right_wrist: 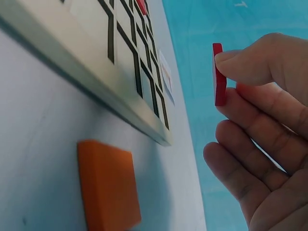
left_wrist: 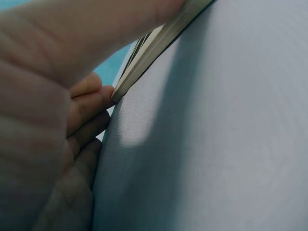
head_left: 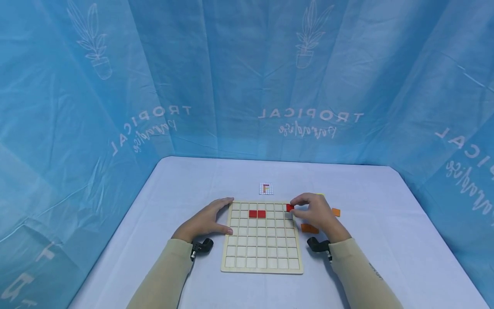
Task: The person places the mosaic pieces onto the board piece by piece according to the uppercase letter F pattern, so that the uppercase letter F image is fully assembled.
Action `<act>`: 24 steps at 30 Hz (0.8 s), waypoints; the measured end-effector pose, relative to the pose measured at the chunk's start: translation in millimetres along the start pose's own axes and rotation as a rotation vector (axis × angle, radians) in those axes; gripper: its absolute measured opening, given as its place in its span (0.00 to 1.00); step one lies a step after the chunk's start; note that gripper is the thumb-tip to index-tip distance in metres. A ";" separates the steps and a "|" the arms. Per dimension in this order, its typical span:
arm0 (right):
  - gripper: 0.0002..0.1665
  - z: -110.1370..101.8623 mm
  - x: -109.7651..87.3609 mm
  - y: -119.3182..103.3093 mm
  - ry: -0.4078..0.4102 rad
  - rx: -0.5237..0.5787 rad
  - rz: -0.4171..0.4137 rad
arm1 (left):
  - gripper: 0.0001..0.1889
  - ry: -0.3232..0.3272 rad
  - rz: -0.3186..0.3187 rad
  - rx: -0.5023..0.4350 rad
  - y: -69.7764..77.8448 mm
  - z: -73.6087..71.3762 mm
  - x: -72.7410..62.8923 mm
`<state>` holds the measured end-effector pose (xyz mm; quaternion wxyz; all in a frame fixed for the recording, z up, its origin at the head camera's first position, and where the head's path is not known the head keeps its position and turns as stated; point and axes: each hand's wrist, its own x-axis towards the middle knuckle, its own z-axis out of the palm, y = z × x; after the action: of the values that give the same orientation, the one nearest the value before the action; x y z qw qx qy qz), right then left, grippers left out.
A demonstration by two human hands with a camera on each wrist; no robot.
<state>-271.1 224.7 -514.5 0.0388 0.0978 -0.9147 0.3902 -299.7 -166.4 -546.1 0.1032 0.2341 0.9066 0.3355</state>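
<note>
My right hand (head_left: 315,213) pinches a square red tile (right_wrist: 220,86) between thumb and fingertips. It holds the tile over the far right corner of a pale wooden grid board (head_left: 251,243). In the right wrist view the tile stands edge-on, apart from the board. Two more red tiles (head_left: 257,213) lie side by side in cells of the board's second row from the far edge. At the board's left side rests my left hand (head_left: 205,220), thumb and fingers spread, with fingertips touching the edge near the far corner and the thumb lower down.
Beyond the board's far edge lies a small printed card (head_left: 266,189) with a coloured grid pattern. To the right of the board are orange pieces (head_left: 309,228) and another orange tile (head_left: 336,212). A sliver of yellow shows behind my right hand. A blue printed curtain (head_left: 239,86) surrounds the white table.
</note>
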 end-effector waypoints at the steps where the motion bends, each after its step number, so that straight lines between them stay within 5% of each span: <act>1: 0.11 1.0 0.2 -0.9 -0.002 -0.001 -0.003 | 0.63 0.000 0.000 0.000 -0.2 0.1 0.1; 24: 0.10 25.0 7.4 -12.3 -0.124 0.034 -0.073 | 0.62 0.001 0.018 -0.008 -0.1 0.1 -0.1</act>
<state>-275.6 197.3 -522.1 -0.0053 0.1555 -0.9045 0.3971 -299.6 -166.5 -546.3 0.1007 0.2415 0.9033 0.3400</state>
